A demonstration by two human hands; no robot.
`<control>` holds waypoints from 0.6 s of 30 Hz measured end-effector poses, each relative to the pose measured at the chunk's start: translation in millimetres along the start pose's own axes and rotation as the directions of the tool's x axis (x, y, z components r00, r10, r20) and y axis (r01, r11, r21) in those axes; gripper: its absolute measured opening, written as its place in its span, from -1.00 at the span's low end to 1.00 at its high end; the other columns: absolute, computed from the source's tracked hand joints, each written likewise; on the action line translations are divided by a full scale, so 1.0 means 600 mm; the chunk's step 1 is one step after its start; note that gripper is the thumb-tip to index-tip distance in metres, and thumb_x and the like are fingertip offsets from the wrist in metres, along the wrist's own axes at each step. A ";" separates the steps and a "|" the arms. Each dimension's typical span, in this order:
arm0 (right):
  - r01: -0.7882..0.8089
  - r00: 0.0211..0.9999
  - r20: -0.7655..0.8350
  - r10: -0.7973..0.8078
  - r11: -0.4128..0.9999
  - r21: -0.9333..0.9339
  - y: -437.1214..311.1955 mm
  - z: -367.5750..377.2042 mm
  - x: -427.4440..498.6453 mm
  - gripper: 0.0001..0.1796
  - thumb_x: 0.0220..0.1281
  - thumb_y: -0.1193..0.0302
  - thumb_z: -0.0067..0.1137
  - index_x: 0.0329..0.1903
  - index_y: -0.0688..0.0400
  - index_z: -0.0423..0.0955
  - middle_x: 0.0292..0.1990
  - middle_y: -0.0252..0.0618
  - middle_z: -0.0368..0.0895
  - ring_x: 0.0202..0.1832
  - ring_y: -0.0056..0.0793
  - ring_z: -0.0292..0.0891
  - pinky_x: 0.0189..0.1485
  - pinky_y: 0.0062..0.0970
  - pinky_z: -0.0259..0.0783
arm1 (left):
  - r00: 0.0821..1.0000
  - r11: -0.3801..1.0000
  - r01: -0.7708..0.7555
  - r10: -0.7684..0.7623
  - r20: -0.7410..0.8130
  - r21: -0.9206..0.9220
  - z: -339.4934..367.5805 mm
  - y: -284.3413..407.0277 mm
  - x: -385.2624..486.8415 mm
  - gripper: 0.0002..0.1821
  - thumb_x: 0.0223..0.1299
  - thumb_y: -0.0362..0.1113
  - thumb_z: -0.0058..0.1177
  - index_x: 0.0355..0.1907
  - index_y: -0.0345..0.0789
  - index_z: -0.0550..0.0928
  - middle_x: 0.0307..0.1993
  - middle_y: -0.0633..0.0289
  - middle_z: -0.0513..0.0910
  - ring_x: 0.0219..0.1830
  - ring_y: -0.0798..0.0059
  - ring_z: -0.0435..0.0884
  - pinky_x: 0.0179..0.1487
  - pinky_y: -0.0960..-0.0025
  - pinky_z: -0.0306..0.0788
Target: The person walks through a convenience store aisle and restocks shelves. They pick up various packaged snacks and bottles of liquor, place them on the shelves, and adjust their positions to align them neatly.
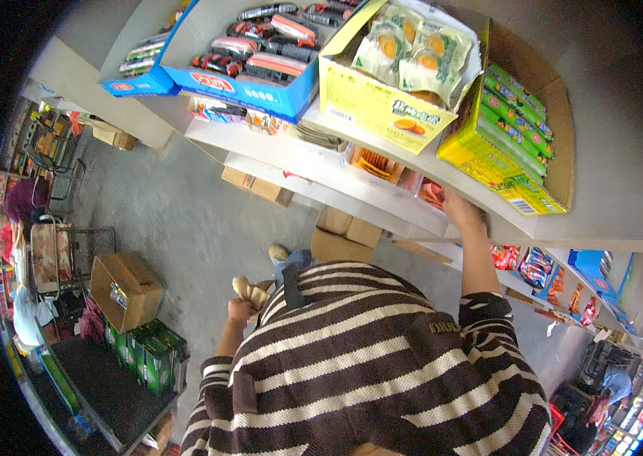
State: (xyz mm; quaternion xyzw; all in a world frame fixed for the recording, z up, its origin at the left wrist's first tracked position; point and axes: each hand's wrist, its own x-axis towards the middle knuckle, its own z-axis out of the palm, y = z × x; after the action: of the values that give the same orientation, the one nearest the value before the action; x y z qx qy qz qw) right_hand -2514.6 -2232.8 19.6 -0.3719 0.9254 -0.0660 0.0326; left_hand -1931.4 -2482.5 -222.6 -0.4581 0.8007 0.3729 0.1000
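Note:
My right hand (461, 211) reaches under the upper shelf board, at a clear plastic tub of red packets (430, 192) on the shelf below. Its fingertips are partly hidden, so a grip cannot be made out. Beside that tub stands another clear tub of orange packets (377, 163). Low at my side, my left hand (238, 310) is closed around a crumpled tan piece (253, 292), perhaps cloth or paper. On the upper board above my right hand are a yellow carton of wrapped snacks (384, 111) and a yellow-green carton of green-wrapped sticks (503, 171).
Blue cartons (241, 85) of dark packets stand farther along the upper board. Cardboard boxes (347, 233) lie on the concrete floor (196, 199) under the shelves. Behind are an open cardboard box (127, 290), green cartons (153, 353) and a metal-framed chair (50, 251).

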 end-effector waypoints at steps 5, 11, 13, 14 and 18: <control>0.032 0.969 0.242 -0.060 0.993 0.116 -0.066 -0.058 -0.007 -0.67 0.21 0.35 -0.15 -0.03 0.22 0.41 0.06 0.06 0.41 0.15 0.01 0.27 0.17 -0.17 0.21 | 0.971 0.967 0.237 -0.234 0.045 -0.093 -0.047 0.096 -0.004 -0.83 -0.06 -0.45 -0.05 -0.48 -0.50 0.60 -0.62 0.14 0.58 -0.61 0.42 0.54 -0.56 0.31 0.39; 0.545 0.733 0.132 -0.667 0.693 0.472 -0.161 -0.180 -0.047 -0.78 0.07 0.40 0.06 -0.24 0.27 0.46 -0.22 -0.02 0.51 -0.07 -0.08 0.40 0.03 -0.23 0.31 | 0.882 0.857 0.434 -0.467 -0.061 -0.279 -0.005 -0.028 -0.006 -0.79 -0.06 -0.40 -0.03 -0.41 -0.47 0.63 -0.50 0.07 0.64 -0.47 0.33 0.61 -0.39 0.27 0.47; 0.572 0.695 0.178 -0.697 0.686 0.450 -0.188 -0.257 -0.066 -0.74 0.00 0.44 0.17 -0.21 0.25 0.47 -0.19 -0.14 0.51 -0.07 -0.21 0.42 0.04 -0.33 0.33 | 0.892 0.863 0.425 -0.451 -0.040 -0.273 -0.011 -0.014 -0.001 -0.79 -0.06 -0.39 -0.03 -0.41 -0.47 0.63 -0.50 0.07 0.64 -0.47 0.33 0.61 -0.38 0.27 0.47; 0.618 0.712 0.075 -0.699 0.673 0.406 -0.192 -0.295 -0.072 -0.74 -0.01 0.45 0.17 -0.20 0.24 0.47 -0.20 -0.14 0.51 -0.08 -0.21 0.42 0.01 -0.32 0.35 | 0.894 0.865 0.422 -0.446 -0.031 -0.272 -0.010 -0.010 -0.002 -0.79 -0.06 -0.39 -0.03 -0.41 -0.47 0.63 -0.50 0.07 0.64 -0.47 0.33 0.61 -0.38 0.27 0.47; 0.691 0.629 -0.392 -0.671 0.714 -0.113 -0.164 -0.402 -0.075 -0.77 0.02 0.50 0.12 -0.20 0.25 0.45 -0.25 -0.14 0.51 -0.09 -0.21 0.42 -0.09 -0.27 0.40 | 0.918 0.886 0.382 -0.397 -0.002 -0.263 -0.007 0.012 0.014 -0.79 -0.06 -0.38 -0.03 -0.41 -0.47 0.63 -0.50 0.06 0.64 -0.46 0.32 0.62 -0.38 0.27 0.47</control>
State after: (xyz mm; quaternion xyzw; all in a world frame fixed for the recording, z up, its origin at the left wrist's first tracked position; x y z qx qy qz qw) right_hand -2441.2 -2248.3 272.8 -0.6703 0.6998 -0.1712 -0.1782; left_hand -1941.3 -2488.4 -220.2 -0.6285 0.6397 0.4332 0.0902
